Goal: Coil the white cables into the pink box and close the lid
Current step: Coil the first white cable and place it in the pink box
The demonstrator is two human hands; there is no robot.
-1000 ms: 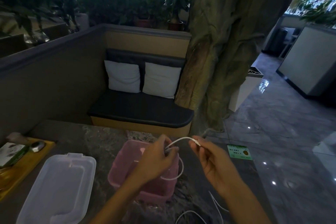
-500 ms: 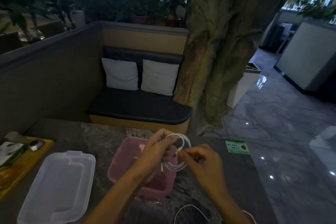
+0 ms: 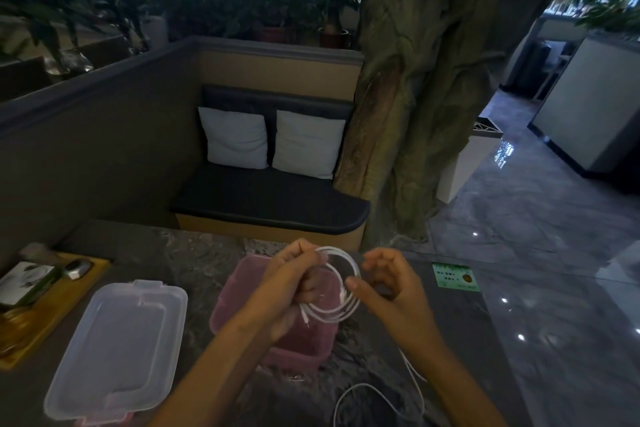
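Observation:
My left hand grips a white cable wound into a few round loops, held just above the open pink box on the stone table. My right hand is beside the coil, thumb and fingertips touching the loops on their right side. The cable's loose tail runs down under my right forearm and curls on the table near the front edge. The clear lid lies flat to the left of the box. Much of the box's inside is hidden by my left hand.
A wooden tray with small items sits at the far left of the table. A green card lies near the table's right edge. Beyond are a cushioned bench, a large tree trunk and a glossy floor to the right.
The single arc stretched between my hands has been wound into a larger multi-loop coil in my left hand. My right hand has slid along the cable to the coil's right side.

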